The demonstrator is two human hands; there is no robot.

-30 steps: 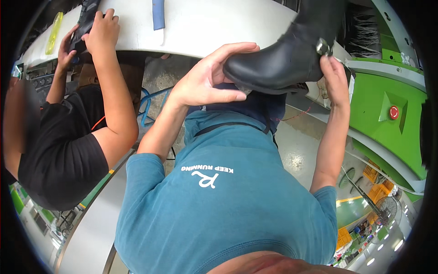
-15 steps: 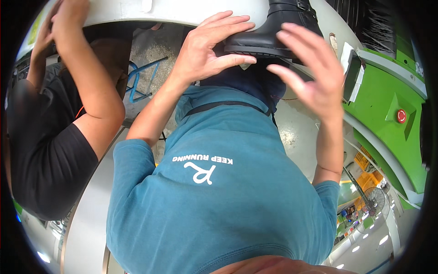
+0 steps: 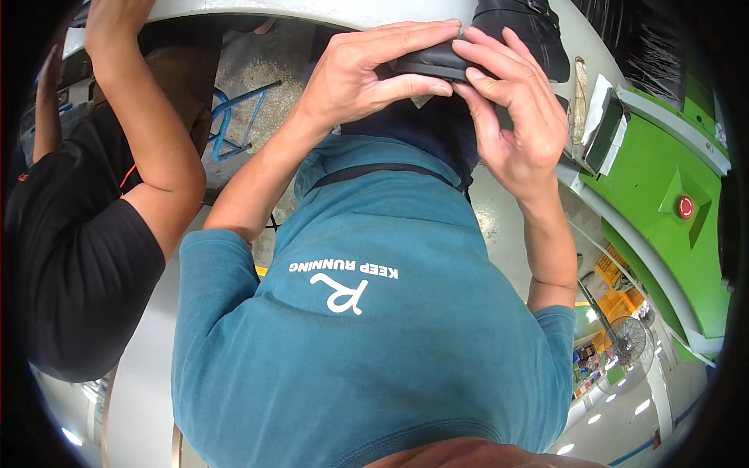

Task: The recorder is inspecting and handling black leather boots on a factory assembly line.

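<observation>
Where: black boot (image 3: 540, 37) at 1 o'clock, by the white table (image 3: 265, 8) | Hands: left hand (image 3: 363, 72) and right hand (image 3: 524, 109) curl round its toe (image 3: 433, 58) | Done: sole (image 3: 441, 72) and buckle (image 3: 538, 7) look on | Still left: cannot tell

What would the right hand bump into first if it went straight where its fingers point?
Probably the black boot's toe, right by the fingertips of the right hand. They may already touch it; the depth is hard to judge.

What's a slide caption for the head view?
Left hand and right hand cup the front of a black boot.
</observation>
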